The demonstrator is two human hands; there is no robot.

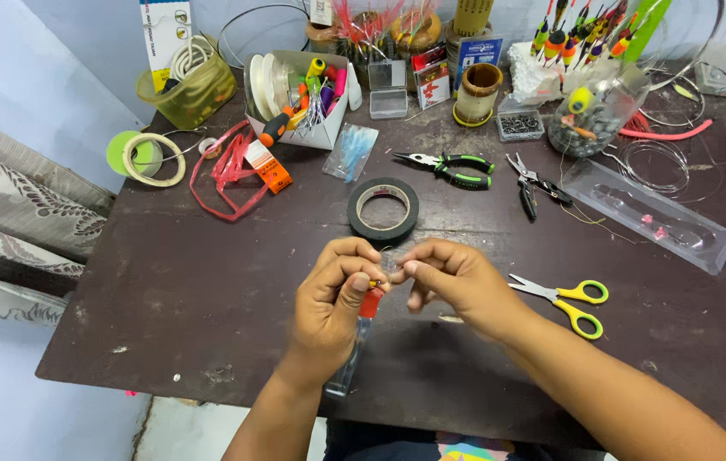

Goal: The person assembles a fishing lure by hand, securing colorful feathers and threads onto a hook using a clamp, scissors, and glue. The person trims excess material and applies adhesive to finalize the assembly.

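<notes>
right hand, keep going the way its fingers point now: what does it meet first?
The right hand points left, fingertips pinched close to the left hand. Going straight on, it would likely meet the left hand's fingers and the red-capped clear tube they hold first. Whether anything is in its pinch cannot be told.

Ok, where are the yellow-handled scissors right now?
The yellow-handled scissors lie flat on the dark table, just right of the right hand, below the clear plastic tray.

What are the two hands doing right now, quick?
Left hand: closed, holding a clear tube with a red cap.
Right hand: fingertips pinched shut; what they pinch cannot be told.
</notes>
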